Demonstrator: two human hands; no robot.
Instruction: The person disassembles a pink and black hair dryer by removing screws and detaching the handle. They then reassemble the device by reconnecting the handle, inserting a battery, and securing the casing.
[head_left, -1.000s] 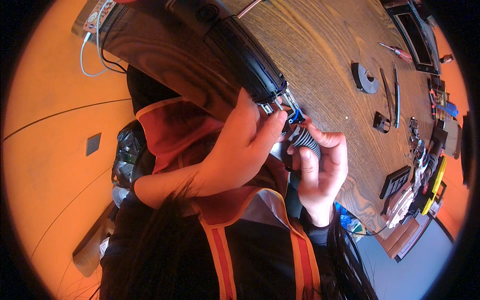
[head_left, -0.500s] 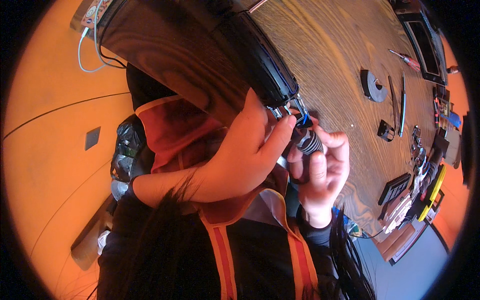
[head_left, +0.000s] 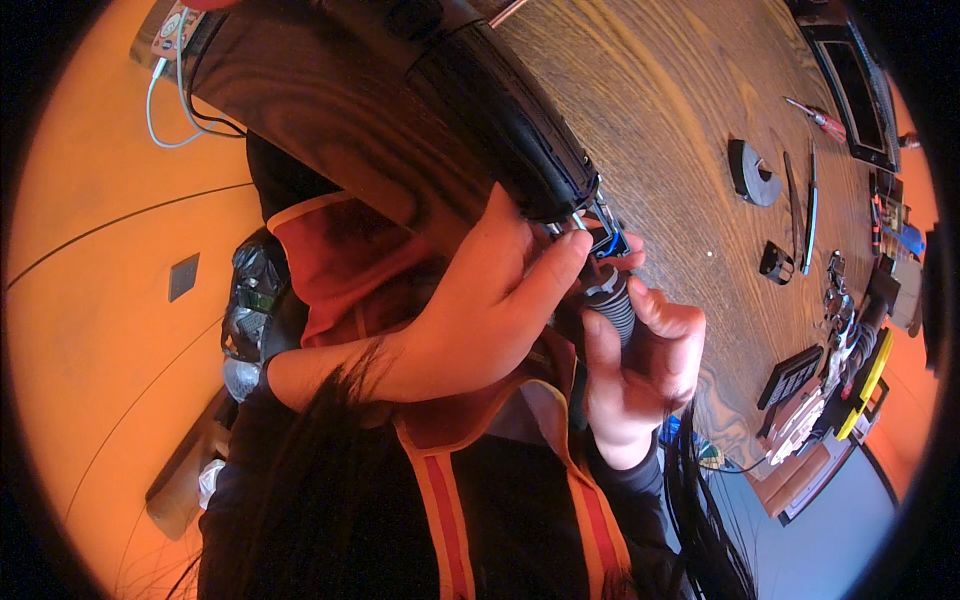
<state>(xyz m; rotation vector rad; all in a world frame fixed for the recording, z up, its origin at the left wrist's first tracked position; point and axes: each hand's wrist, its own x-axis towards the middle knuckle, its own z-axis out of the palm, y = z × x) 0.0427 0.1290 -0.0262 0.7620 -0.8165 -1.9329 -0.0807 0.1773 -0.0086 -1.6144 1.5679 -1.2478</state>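
Left hand [head_left: 487,290] pinched on the metal prongs [head_left: 604,207] at the lower end of the black housing [head_left: 505,115], right hand [head_left: 645,375] clasping the ribbed sleeve [head_left: 613,308] just beyond it; best, I judge, kept lined up, blue wire [head_left: 614,243] unstrained.

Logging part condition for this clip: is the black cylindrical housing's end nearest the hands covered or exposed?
At least partly exposed: metal strips show beyond the black cylindrical housing; the left hand hides some of that end.

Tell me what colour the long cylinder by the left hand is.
The cylinder is black, best seen in the head view.
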